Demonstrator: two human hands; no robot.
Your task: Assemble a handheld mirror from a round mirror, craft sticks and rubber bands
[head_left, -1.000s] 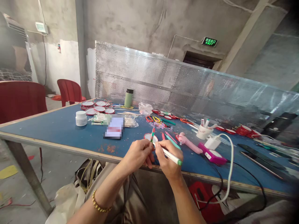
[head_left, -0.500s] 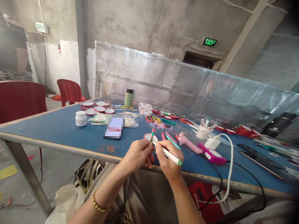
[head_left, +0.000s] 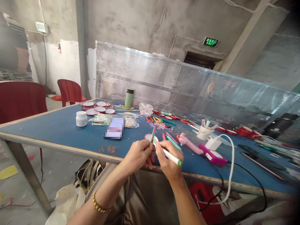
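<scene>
My left hand [head_left: 140, 154] pinches a thin flat stick [head_left: 153, 136], banded red and green, and holds it upright near the table's front edge. In my right hand [head_left: 169, 159] is a white marker [head_left: 172, 157] with a green end pointing down and to the right. The marker's other end reaches toward the stick; whether the tip touches it I cannot tell. Just behind the stick a white disc with a red rim [head_left: 147, 137] lies on the blue table [head_left: 63, 134], partly hidden by my hands.
A phone [head_left: 114, 128], a white jar [head_left: 81, 119] and red-rimmed discs [head_left: 100, 109] lie to the left. Rightward are a pink tool [head_left: 190, 144], a purple device [head_left: 213, 155] with cables and a cup of pens [head_left: 204, 132]. A perforated metal screen [head_left: 150, 78] stands behind.
Hardly anything differs. Both hands keep the same hold on the stick and the marker, with only a very slight shift of the right hand.
</scene>
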